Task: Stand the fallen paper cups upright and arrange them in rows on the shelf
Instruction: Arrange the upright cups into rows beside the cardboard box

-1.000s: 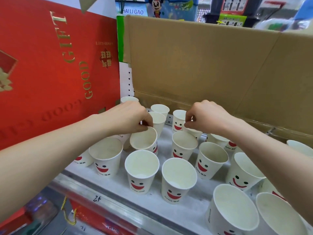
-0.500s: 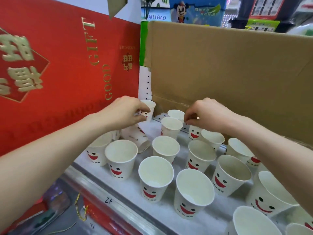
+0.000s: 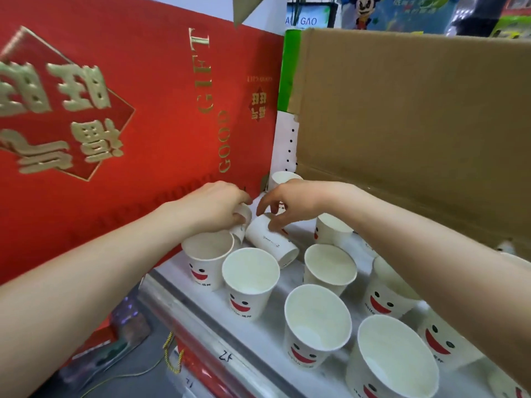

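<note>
Store shelf (image 3: 291,275) of upright cups (image 3: 250,271): at far left a fallen cup (image 3: 270,239) lies sideways, mouth pointing near-right. The right hand (image 3: 290,199) pinches its base; the left hand (image 3: 215,205) grips a second cup (image 3: 244,215).

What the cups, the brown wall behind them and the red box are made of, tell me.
Cups: thin white paper, matt, rolled rims, printed red smiles. Brown wall: seemingly corrugated cardboard, matt, creased, with a raw edge. Red box: probably coated card, faint sheen, gold foil-like lettering.
</note>
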